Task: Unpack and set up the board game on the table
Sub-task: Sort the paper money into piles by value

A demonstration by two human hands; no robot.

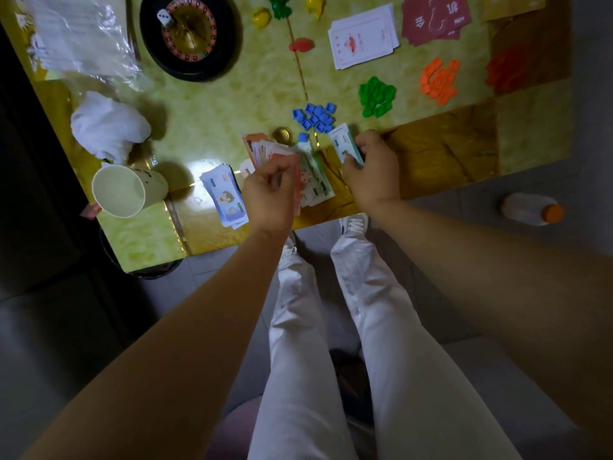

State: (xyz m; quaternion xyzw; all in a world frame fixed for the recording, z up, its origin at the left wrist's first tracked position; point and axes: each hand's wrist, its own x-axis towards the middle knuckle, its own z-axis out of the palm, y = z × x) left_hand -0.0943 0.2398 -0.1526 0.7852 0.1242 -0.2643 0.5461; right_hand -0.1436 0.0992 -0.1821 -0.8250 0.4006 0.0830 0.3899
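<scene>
Here I see the left grip [270, 190] curled round a fan of play notes [311, 177], just on the near side of the pile of blue pieces [316, 116]. The fan spreads out of the fist toward that pile, orange notes on its left and green ones on its right. The right grip [371, 167], near-right of the blue pieces, pinches a thin stack of green notes [345, 144]; the stack's far end sticks out past the fingers and almost reaches the pile. I cannot tell whether the two bundles touch. A gold coin [282, 135] sits just left of the blue pieces. A stack of blue notes [225, 197] lies on the bench [205, 114], near-left of them, beside the left grip. Green pieces [376, 96] lie far-right of the blue ones, with orange pieces [439, 81] beyond.
</scene>
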